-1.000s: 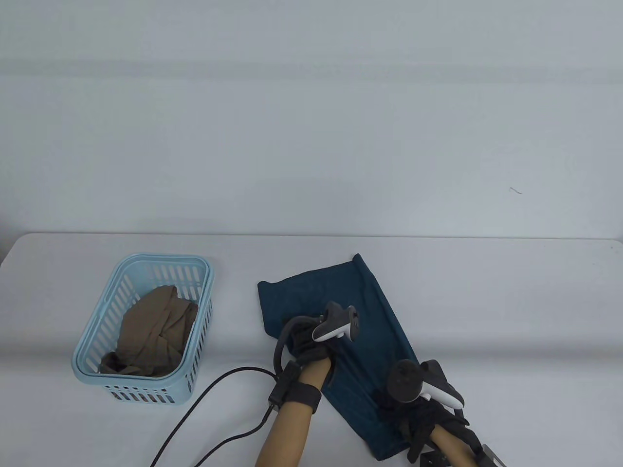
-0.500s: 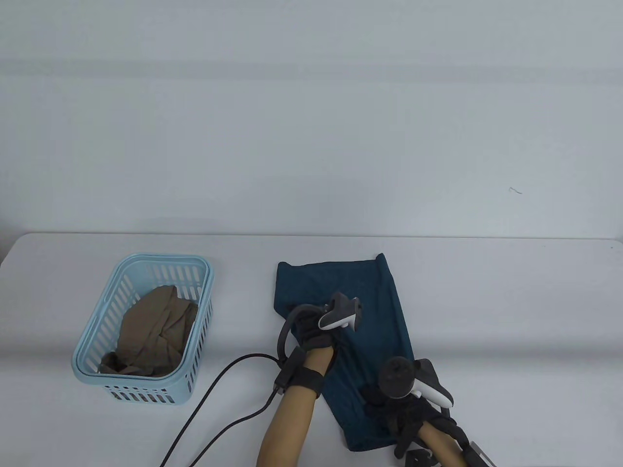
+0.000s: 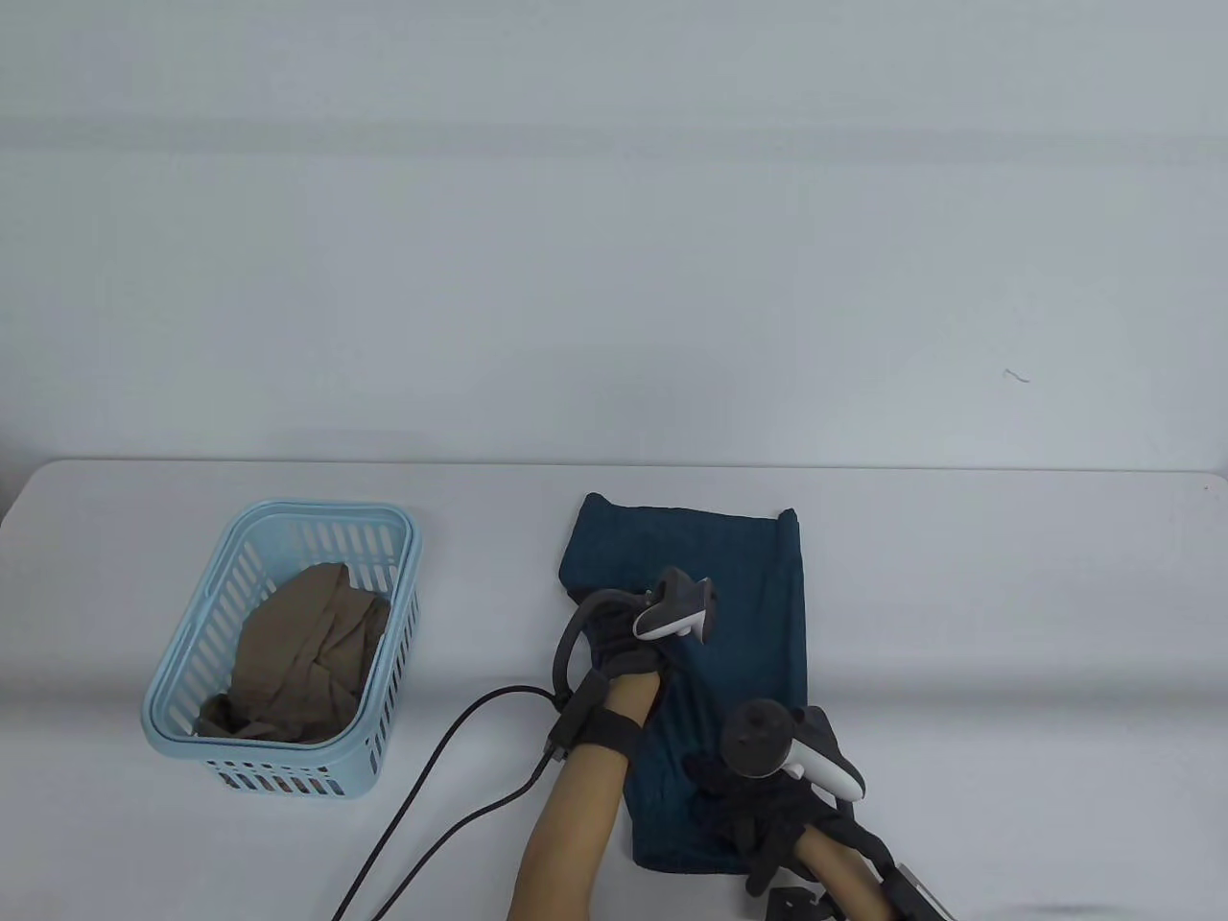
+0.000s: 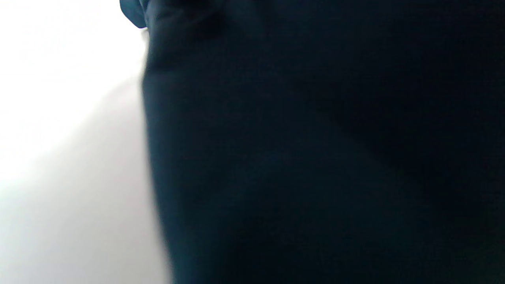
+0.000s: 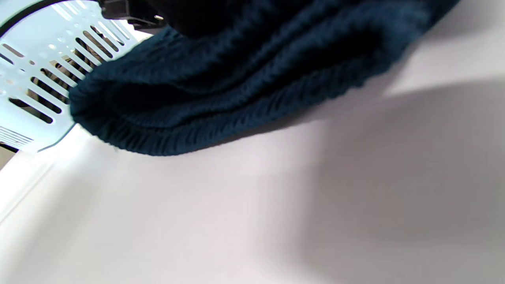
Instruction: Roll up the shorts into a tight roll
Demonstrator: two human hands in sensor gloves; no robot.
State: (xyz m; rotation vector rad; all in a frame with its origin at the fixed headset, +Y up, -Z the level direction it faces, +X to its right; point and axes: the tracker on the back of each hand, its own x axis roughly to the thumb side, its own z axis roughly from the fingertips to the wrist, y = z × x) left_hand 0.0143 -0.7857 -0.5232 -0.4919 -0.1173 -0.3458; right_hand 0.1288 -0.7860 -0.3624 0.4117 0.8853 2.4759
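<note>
Shorts (image 3: 715,614) are lying flat along the white table (image 3: 1007,595), their far edge sitting short of the table's back edge, with bare tabletop stretching wide to your right. Left of them a blue basket (image 3: 403,576) holding brown cloth (image 3: 307,652) is standing well apart. Your left hand (image 3: 624,652) is resting on the fabric's left side; your right hand (image 3: 758,806) is lying on the near end. Whether either hand's fingers are flat or pinching cannot be told.
</note>
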